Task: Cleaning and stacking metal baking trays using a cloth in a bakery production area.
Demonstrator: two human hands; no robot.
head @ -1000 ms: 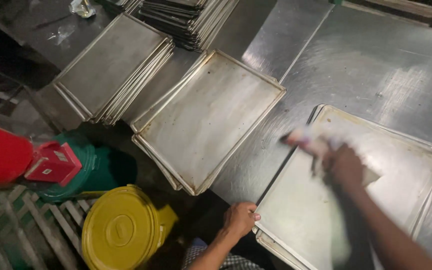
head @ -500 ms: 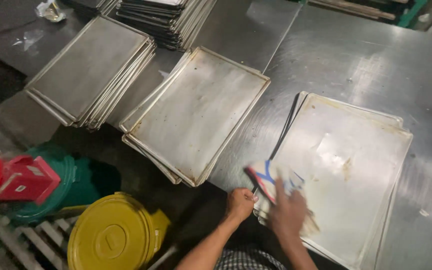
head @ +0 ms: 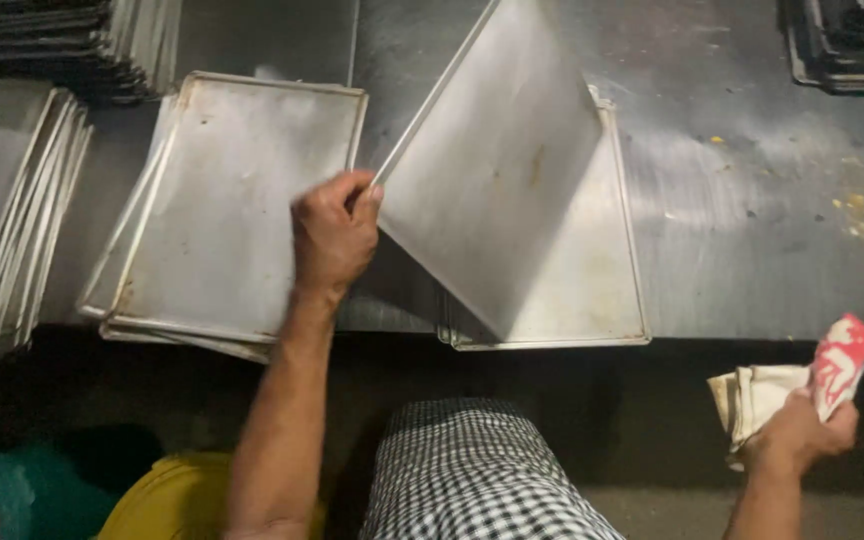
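A: Left hand (head: 332, 235) status?

B: Fingers curled tight over the left rim of a metal tray (head: 497, 170). That tray is tilted up, left edge raised, right edge down on the tray stack (head: 592, 300) below it. The tray runs from the hand to its right and away from the person.

A: And the stack under it?

B: Flat on the steel counter (head: 742, 200), just right of the left hand. Near edge sits at the counter's front edge.

A: What's left of that hand?

B: Second stack of flat trays (head: 242, 200), just beside the hand, top one scuffed and stained. Its near corner overhangs the counter edge. Further left, more trays (head: 2, 220) fanned out, edges showing. Beyond those, a dark pile of trays (head: 62, 40) at the far left.

A: Right hand (head: 802, 435)?

B: Well apart from the left, low and off the counter, nearer the person. Closed around a folded pale cloth (head: 757, 395) plus a red-and-white piece (head: 842, 360) sticking up past the fingers. Not touching any tray.

A: Anything past it?

B: Crumbs (head: 857, 205) on the counter beyond the right hand. Another dark tray pile (head: 847, 45) at the far right corner.

A: Below the hands?

B: Checked fabric (head: 482, 470) between the arms. Something yellow (head: 167, 495) by the left forearm, can't tell what.
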